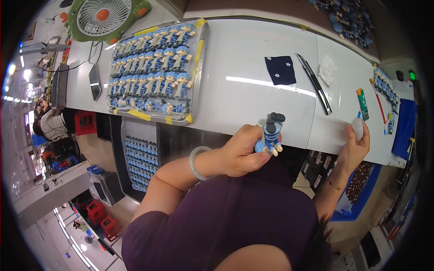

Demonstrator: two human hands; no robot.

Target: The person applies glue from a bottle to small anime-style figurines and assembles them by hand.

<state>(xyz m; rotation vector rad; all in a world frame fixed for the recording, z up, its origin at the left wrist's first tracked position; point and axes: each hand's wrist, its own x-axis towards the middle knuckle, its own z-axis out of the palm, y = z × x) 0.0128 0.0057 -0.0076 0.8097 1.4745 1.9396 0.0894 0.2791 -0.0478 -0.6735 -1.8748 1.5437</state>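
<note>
My left hand [242,151] is closed around a small figurine [272,131] in blue and grey. It is held upside down, with its dark feet up and its light blue hair low by my thumb. To the right, at the table's front edge, my right hand [358,147] grips a small white squeeze bottle [357,129] with a blue tip pointing up. Just beyond the bottle lies a green and orange tube [362,104]. On the left of the table, a clear tray [200,58] edged with yellow tape holds rows of similar figurines.
A dark patterned cloth [280,70], a black utility knife [314,83] and crumpled white tissue [327,68] lie on the white table [230,49]. A green fan [101,16] stands at the far left. Below the table are a dark figurine tray [118,153] and a blue bin [368,192].
</note>
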